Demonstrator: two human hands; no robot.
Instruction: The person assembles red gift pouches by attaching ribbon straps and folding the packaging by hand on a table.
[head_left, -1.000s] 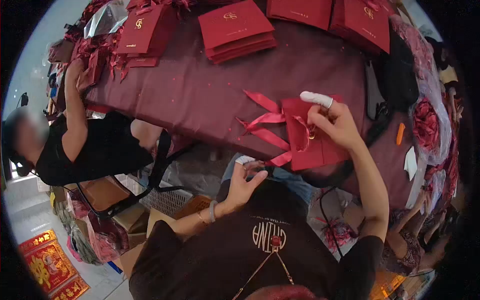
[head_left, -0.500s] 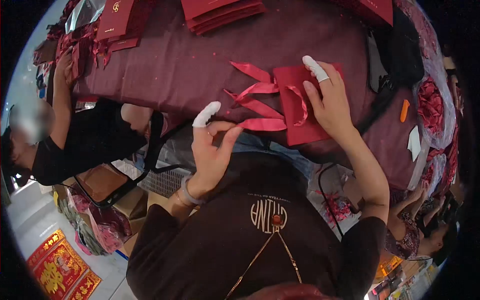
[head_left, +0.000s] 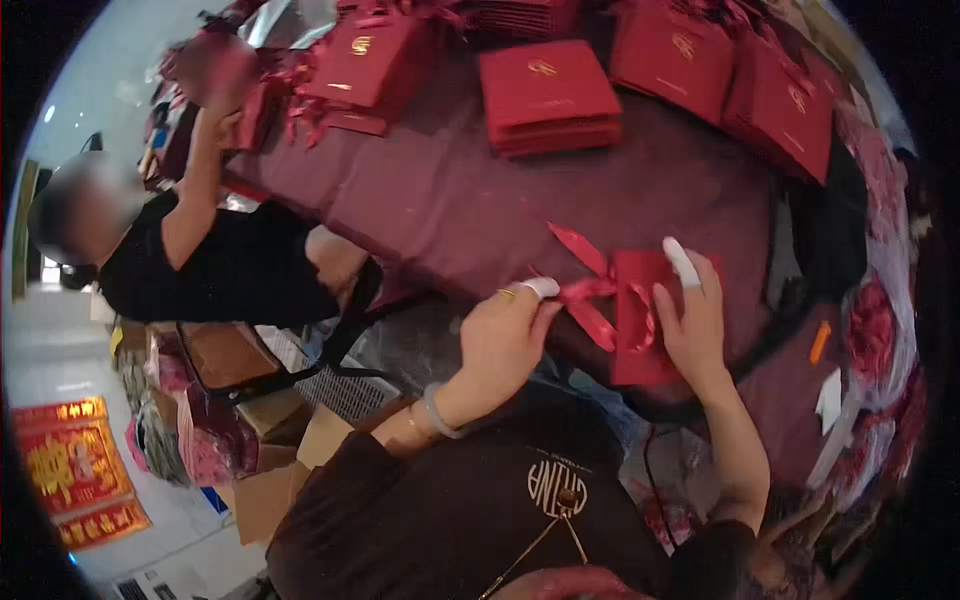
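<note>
A small red bag [head_left: 634, 340] lies on the dark red cloth, with pink-red ribbons [head_left: 588, 325] spreading from its left side and a ribbon loop on its face. My left hand [head_left: 510, 335], a white cover on one finger, pinches a ribbon end left of the bag between thumb and index finger. On the bag's right part rests my right hand [head_left: 694, 320], fingers apart, also with one white-covered finger; it grips nothing.
Stacks of red bags [head_left: 550, 95] stand along the table's far side. An orange cutter [head_left: 820, 342] and a white scrap [head_left: 829, 402] lie at the right. A co-worker [head_left: 220, 250] sits at the left. Plastic-wrapped red material [head_left: 870, 335] is at the right edge.
The view has shifted, showing more of the far stacks. My left hand has moved from the lower ribbon to one nearer the bag's middle. My right hand stays on the bag.
</note>
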